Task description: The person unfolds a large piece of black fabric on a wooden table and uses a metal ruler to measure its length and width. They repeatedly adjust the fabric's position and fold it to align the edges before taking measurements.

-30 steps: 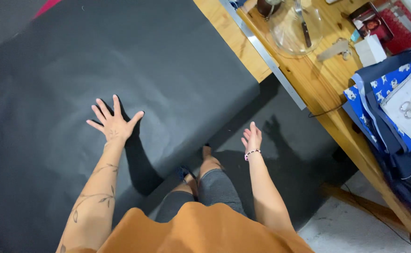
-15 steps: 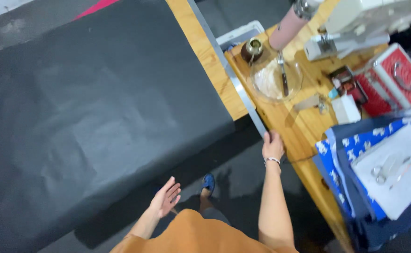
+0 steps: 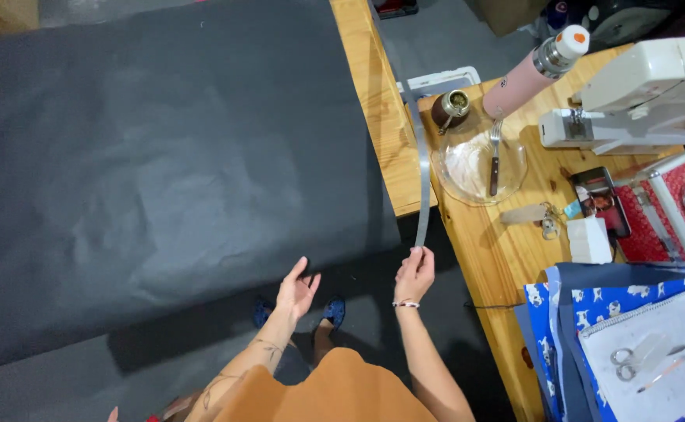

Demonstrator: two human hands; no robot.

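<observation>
Fingers: right hand (image 3: 414, 273) pinches the near end of the long metal ruler (image 3: 420, 168); left hand (image 3: 296, 290) is released, fingers spread and slightly curled, holding nothing.
Ruler look: thin, grey, very long strip, faintly bowed, seen almost edge-on.
Ruler place: runs from the right hand toward 12 o'clock, along the gap between the black sheet (image 3: 163, 172) and the wooden table (image 3: 506, 258); its far end cannot be made out.
Right hand pose: forearm rises from 6 o'clock, wrist wears a beaded bracelet (image 3: 406, 304), fingertips closed on the strip's end.
Left hand pose: palm open toward the sheet's near edge, just beside it at 9 o'clock of the right hand; tattooed forearm below.
Around: glass bowl (image 3: 479, 166) with a fork (image 3: 494, 156) at 2 o'clock of the right hand; pink flask (image 3: 534, 69) and white sewing machine (image 3: 639, 98) beyond; red case (image 3: 674, 207) at 3 o'clock; blue patterned fabric (image 3: 585, 312) with scissors (image 3: 631, 355) at 4 o'clock.
</observation>
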